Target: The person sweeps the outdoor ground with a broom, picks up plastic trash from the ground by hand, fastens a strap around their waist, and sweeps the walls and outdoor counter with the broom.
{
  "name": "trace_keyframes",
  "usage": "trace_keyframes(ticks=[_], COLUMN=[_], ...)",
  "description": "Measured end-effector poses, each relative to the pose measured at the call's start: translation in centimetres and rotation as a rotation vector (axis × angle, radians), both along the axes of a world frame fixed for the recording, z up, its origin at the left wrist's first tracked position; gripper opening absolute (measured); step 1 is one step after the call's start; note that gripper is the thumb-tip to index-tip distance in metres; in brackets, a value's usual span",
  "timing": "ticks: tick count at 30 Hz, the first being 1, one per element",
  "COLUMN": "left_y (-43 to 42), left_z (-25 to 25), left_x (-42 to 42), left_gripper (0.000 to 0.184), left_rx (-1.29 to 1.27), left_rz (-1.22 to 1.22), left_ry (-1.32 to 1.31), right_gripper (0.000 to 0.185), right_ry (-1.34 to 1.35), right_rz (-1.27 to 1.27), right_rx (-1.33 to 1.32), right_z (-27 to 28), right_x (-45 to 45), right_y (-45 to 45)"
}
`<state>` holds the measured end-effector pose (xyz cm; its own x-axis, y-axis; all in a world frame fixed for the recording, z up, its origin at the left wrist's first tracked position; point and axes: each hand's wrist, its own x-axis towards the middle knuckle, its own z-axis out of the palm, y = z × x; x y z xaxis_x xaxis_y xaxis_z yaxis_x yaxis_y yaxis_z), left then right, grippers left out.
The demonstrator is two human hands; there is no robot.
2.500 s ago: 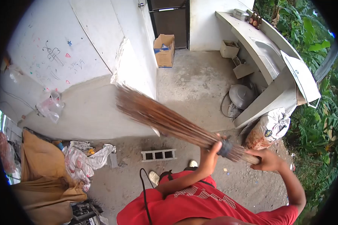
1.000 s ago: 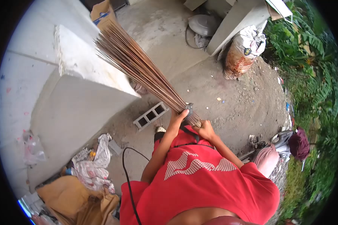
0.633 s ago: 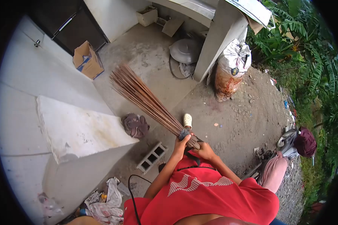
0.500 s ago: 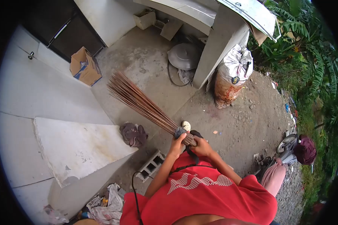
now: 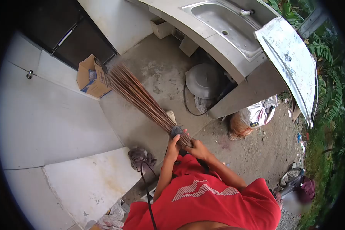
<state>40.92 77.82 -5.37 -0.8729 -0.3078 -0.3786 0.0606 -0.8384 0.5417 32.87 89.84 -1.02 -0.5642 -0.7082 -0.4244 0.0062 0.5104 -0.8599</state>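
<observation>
A stick broom (image 5: 142, 96) of thin brown ribs slants up and to the left from my hands, its loose ends fanned out over the concrete floor. Dark grey binding (image 5: 176, 131) wraps it near the butt end. My left hand (image 5: 174, 145) is closed around the bundle at the binding, thumb on top. Just below, my right hand (image 5: 197, 148) grips the butt end of the sticks. Part of a light speckled shoe (image 5: 171, 116) shows behind the broom.
A cardboard box (image 5: 94, 78) sits by the dark door (image 5: 61, 28). To the right stand a sink counter (image 5: 228, 23), a large metal lid (image 5: 204, 80) and a filled sack (image 5: 251, 117). A white slab (image 5: 92, 180) and dark cloth (image 5: 141, 158) lie at left; a motorcycle (image 5: 295, 182) is parked at lower right.
My view has shifted forward, bringing the sink into sight, and the surroundings sit lower in the picture. Both hands keep hold of the broom, now slightly further left in view.
</observation>
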Motion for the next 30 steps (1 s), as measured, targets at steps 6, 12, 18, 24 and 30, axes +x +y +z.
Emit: trace_keyframes(ticks=[6, 12, 18, 24, 30], left_y=[-15.1, -28.1, -36.8, -44.8, -50.4], left_z=[-1.9, 2.7, 5.5, 3.4, 4.7], left_x=[-16.4, -28.3, -31.8, -29.5, -31.9], left_gripper=[0.069, 0.065, 0.067, 0.06, 0.06], left_rx=[-0.092, -0.195, -0.145, -0.132, -0.197], left_rz=[-0.121, -0.364, -0.227, 0.006, 0.022], left_ry=[0.048, 0.034, 0.046, -0.076, -0.127], right_gripper=[0.028, 0.03, 0.033, 0.035, 0.033], right_ry=[-0.131, 0.005, 0.002, 0.142, -0.042], right_rz=[-0.321, -0.59, -0.596, -0.281, -0.241], right_rx=[-0.167, -0.213, -0.116, 0.172, 0.105], right_z=[3.0, 9.0, 8.4, 7.8, 12.9], right_x=[-17.9, -39.4, -57.7, -56.2, -47.8], right_y=[-16.7, -33.4, -43.4, -45.3, -41.2])
